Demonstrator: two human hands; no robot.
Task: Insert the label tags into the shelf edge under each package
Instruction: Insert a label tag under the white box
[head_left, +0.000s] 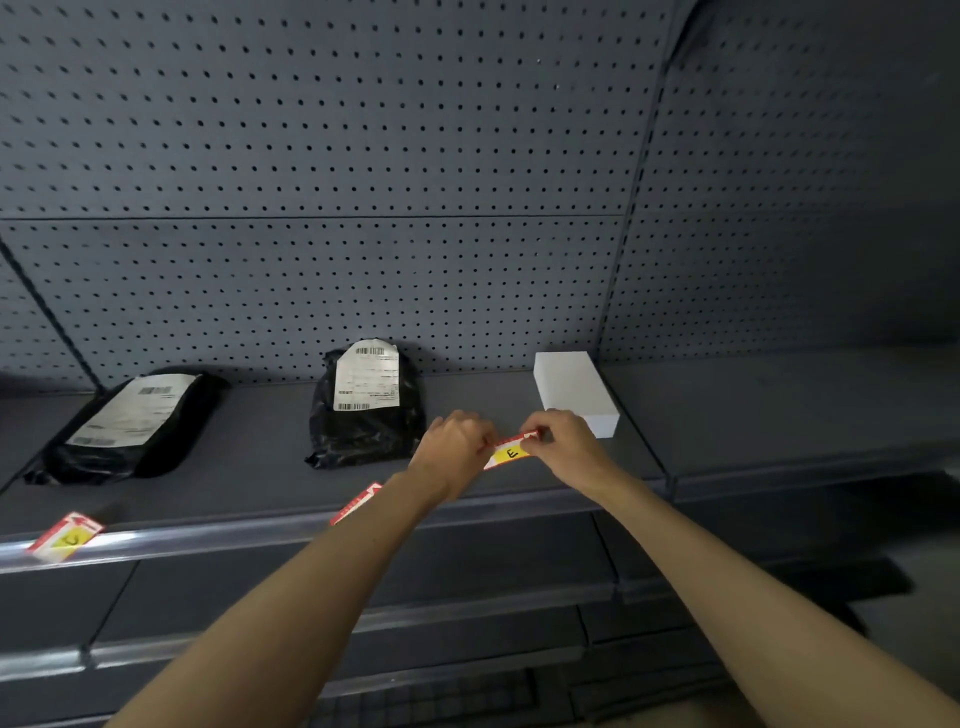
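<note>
Both hands hold one red, white and yellow label tag (510, 450) marked "E" above the grey shelf (249, 483), in front of a white box (574, 389). My left hand (453, 448) pinches its left end and my right hand (567, 442) pinches its right end. A second tag (357, 503) lies by the clear shelf edge strip (208, 540), below the middle black package (366, 405) and partly behind my left forearm. A third tag (65, 535) rests on the strip at the left, below the left black package (130, 421).
A dark pegboard wall (363, 182) rises behind the shelf. A neighbouring shelf bay (789, 415) lies to the right, past an upright. Lower shelves with their own edge strips (363, 623) run beneath my forearms.
</note>
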